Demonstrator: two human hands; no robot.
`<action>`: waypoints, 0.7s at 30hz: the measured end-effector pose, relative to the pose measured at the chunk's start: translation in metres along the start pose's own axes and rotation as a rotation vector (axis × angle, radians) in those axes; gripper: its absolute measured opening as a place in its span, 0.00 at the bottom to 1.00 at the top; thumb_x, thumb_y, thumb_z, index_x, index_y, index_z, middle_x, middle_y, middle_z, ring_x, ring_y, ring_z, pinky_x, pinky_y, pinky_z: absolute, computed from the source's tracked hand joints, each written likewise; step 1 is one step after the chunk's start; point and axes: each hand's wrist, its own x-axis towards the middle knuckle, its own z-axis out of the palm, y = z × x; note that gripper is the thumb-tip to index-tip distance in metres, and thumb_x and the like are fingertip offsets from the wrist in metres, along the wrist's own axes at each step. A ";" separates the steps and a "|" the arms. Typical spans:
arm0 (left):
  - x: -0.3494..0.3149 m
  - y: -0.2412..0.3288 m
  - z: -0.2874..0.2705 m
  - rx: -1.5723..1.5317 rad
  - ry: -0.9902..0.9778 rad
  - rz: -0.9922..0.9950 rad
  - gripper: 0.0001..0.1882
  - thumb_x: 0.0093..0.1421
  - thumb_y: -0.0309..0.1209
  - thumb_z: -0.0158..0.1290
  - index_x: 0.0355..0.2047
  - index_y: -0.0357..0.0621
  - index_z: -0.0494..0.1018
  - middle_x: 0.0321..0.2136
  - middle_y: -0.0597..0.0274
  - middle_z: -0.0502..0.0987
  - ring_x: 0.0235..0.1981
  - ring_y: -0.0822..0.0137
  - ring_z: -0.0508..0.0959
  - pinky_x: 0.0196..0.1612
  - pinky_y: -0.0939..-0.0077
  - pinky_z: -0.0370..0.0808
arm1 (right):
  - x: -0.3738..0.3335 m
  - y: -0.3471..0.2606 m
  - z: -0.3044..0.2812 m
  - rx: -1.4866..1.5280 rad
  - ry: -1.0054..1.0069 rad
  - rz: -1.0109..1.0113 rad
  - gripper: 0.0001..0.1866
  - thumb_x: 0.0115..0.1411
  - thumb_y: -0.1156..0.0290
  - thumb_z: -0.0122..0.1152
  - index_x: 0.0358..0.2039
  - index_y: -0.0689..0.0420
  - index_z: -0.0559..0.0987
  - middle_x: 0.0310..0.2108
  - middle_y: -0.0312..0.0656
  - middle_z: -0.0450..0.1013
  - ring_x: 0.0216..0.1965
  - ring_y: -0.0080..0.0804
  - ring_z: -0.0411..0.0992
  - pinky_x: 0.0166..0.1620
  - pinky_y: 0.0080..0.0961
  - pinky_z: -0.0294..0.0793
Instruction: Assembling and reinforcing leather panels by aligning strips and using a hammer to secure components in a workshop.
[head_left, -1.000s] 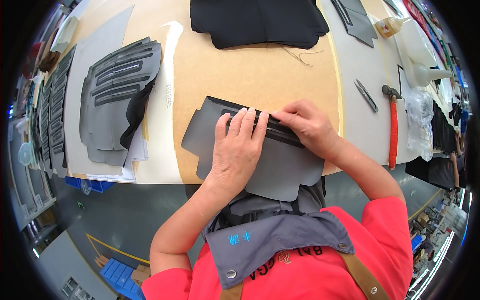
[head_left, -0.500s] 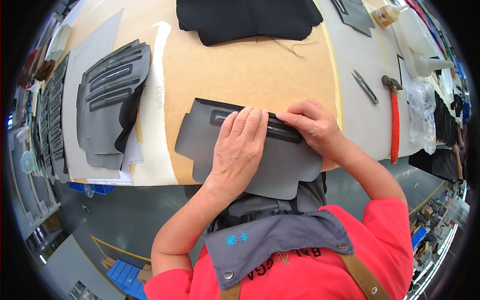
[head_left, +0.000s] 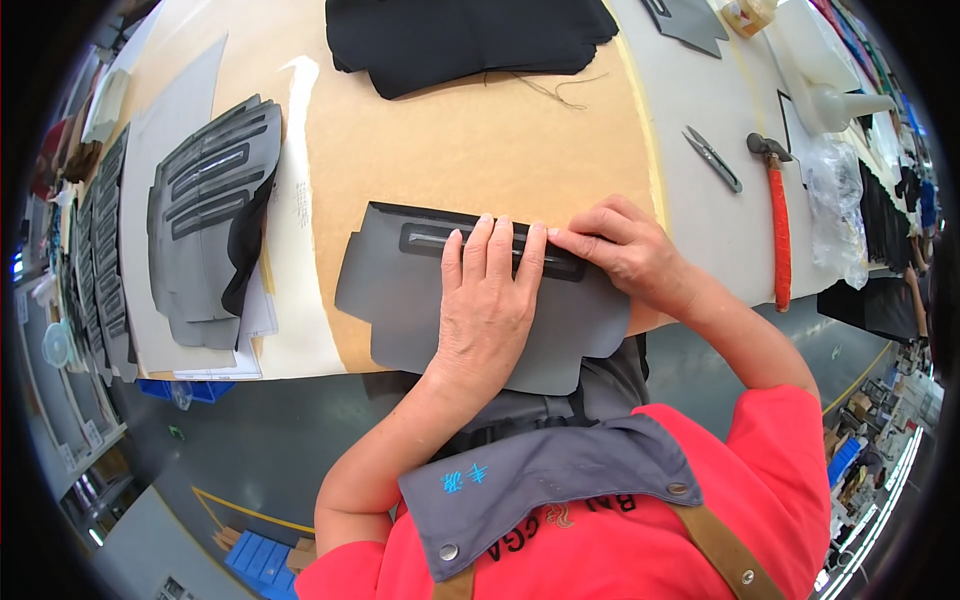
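A grey cut panel (head_left: pixel 400 270) with notched corners lies at the table's near edge, its lower part reaching past the edge toward my body. Along its far side run a black folded strip and a dark-bordered long slot. My left hand (head_left: pixel 490 300) rests flat on the panel, fingers stretched out over the slot and their tips at the black strip. With thumb and forefinger together, my right hand (head_left: pixel 625 255) pinches the panel's far edge near its right end, close beside the left fingertips. The left hand covers part of the slot.
Stacked grey slotted panels (head_left: pixel 210 220) lie to the left. Black panels (head_left: pixel 470 40) with loose threads lie at the far side. Rightward are thread snips (head_left: pixel 713 160), a red-handled hammer (head_left: pixel 780 230), a clear plastic bag (head_left: pixel 838 215) and a white squeeze bottle (head_left: pixel 840 108).
My left fingers have spread slightly and shifted right along the strip. The right hand keeps its pinch on the edge. The whole view has shifted slightly.
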 end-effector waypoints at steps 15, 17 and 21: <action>0.004 0.019 0.008 -0.135 -0.016 0.019 0.34 0.59 0.22 0.55 0.68 0.51 0.69 0.58 0.51 0.69 0.64 0.53 0.69 0.70 0.47 0.60 | -0.031 0.000 -0.010 0.185 0.109 0.312 0.23 0.51 0.80 0.66 0.50 0.53 0.87 0.39 0.35 0.78 0.40 0.34 0.76 0.41 0.28 0.81; 0.003 0.021 0.004 -0.097 -0.018 0.025 0.35 0.58 0.21 0.55 0.68 0.54 0.70 0.58 0.52 0.69 0.64 0.54 0.69 0.70 0.48 0.60 | -0.029 0.002 -0.016 0.021 0.050 0.088 0.24 0.52 0.80 0.66 0.51 0.53 0.86 0.40 0.34 0.78 0.40 0.35 0.75 0.42 0.28 0.81; 0.003 0.019 0.000 -0.076 -0.007 0.041 0.35 0.57 0.19 0.54 0.66 0.53 0.72 0.56 0.53 0.71 0.61 0.55 0.71 0.69 0.51 0.61 | -0.031 0.009 -0.017 -0.068 0.013 -0.008 0.25 0.51 0.80 0.65 0.51 0.53 0.86 0.40 0.35 0.78 0.40 0.35 0.75 0.42 0.28 0.81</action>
